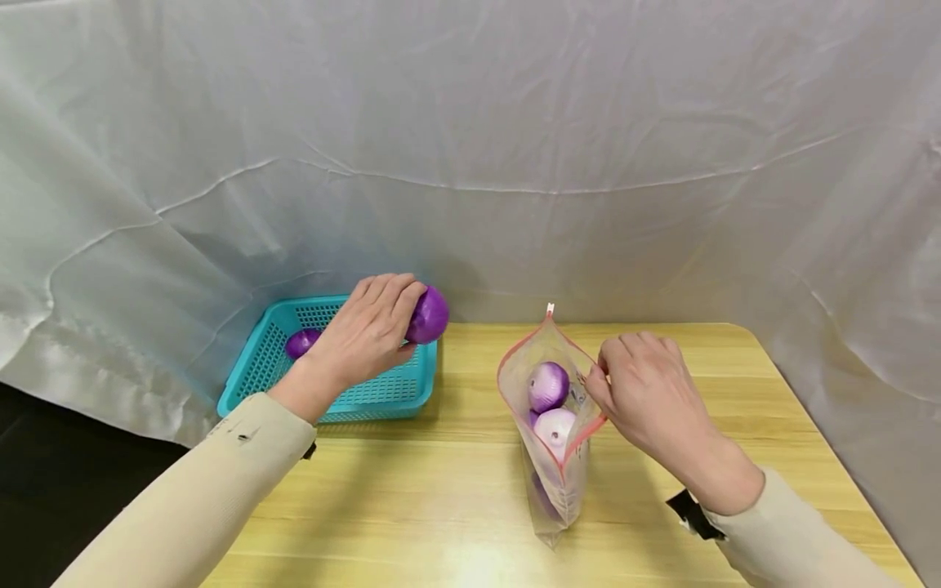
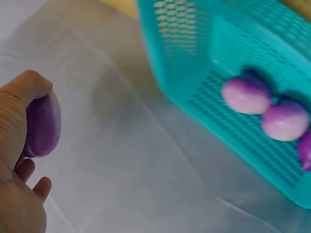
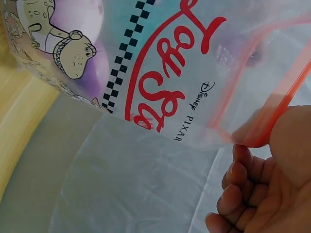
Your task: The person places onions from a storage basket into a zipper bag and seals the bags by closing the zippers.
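My left hand (image 1: 367, 328) grips a purple onion (image 1: 430, 315) above the right side of a turquoise plastic basket (image 1: 390, 408). In the left wrist view the held onion (image 2: 43, 124) sits between thumb and fingers, beyond the basket's wall. My right hand (image 1: 650, 392) pinches the right edge of a clear zip bag (image 1: 562, 490) that stands with its red-trimmed mouth spread. Inside the bag lie several purple-and-white onions (image 1: 549, 386). The right wrist view shows thumb and forefinger on the red zip strip (image 3: 262, 138) and printed cartoon figures on the bag.
More onions (image 2: 246, 94) lie on the basket floor, partly hidden by my left arm in the head view. Both containers stand on a light wooden table (image 1: 441, 490). A grey cloth (image 1: 470, 163) hangs behind the table and along its right side.
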Demonstrator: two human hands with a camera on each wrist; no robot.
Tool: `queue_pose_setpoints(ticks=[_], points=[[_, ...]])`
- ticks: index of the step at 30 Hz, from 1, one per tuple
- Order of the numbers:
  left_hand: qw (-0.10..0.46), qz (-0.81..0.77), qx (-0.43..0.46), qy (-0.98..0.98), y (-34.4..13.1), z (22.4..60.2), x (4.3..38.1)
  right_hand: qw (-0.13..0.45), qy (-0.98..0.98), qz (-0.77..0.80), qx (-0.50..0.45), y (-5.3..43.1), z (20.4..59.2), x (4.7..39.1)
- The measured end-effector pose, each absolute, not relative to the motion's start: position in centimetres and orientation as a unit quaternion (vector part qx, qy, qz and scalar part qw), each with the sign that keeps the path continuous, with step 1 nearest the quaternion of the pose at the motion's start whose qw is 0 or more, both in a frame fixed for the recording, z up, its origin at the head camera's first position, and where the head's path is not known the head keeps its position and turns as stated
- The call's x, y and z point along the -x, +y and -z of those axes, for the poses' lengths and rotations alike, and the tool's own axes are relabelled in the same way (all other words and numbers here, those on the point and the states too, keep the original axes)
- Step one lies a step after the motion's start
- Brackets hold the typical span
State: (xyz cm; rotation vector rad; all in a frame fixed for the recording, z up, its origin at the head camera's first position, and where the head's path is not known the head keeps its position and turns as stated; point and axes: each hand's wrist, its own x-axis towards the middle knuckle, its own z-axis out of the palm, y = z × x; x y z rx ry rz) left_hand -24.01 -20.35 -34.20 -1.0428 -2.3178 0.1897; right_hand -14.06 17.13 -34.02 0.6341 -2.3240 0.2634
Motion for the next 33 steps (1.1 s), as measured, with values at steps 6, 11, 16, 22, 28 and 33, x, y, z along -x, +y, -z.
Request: queue_pose_setpoints(ticks=[6,11,16,22,28,33], points=[[0.297,-0.055,0.421,-0.855,-17.9,31.9,22.5,0.342,-0.903,-0.106,-0.238,17.0,33.7,14.2],[0.310,-0.059,0.437,-0.842,-16.0,30.9,21.5,0.337,-0.904,-0.111,-0.239,16.9,33.6,14.2],[0.327,-0.048,0.450,-0.830,-14.2,30.5,20.6,0.331,-0.906,-0.114,-0.238,16.9,33.6,14.1],[0.340,-0.017,0.462,-0.819,-11.8,30.0,19.9,0.328,-0.909,-0.111,-0.233,16.9,33.5,14.1],[0.338,0.000,0.479,-0.810,-10.1,29.7,19.1,0.326,-0.910,-0.109,-0.232,16.9,33.5,14.1],[0.315,-0.025,0.499,-0.807,-9.4,29.9,18.6,0.324,-0.910,-0.110,-0.233,16.9,33.4,14.1]])
